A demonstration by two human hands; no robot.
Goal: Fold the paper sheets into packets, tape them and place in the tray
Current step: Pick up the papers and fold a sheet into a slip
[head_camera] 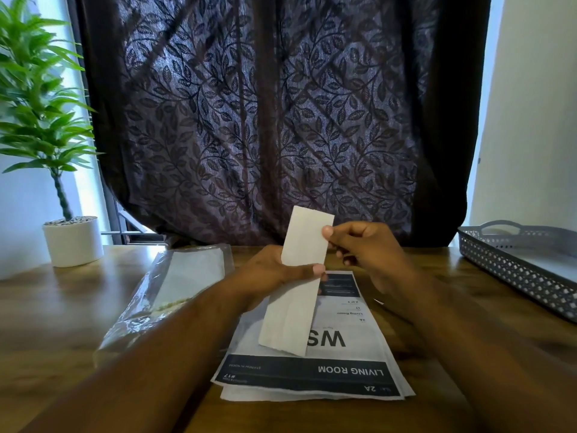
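"White paper strip (296, 276), folded long and narrow, is up in both hands over the near middle of the table (62, 307). On my screen the left hand (271, 270) grips it across the middle, thumb on the front. The right hand (365, 248) pinches its upper right edge."

"Which way does it run?"

"I read the long axis as going from low and near to high and far, with the top end leaning slightly right. The lower end hangs over the stack of printed sheets (312, 376) and hides part of the big lettering."

"What's around it?"

"A crumpled clear plastic sleeve (175, 282) lies just left of the stack. The grey perforated tray (505, 270) sits at the far right, well apart from the strip. A potted plant (71, 242) stands far left, and a dark leaf-patterned curtain (265, 120) hangs behind the table."
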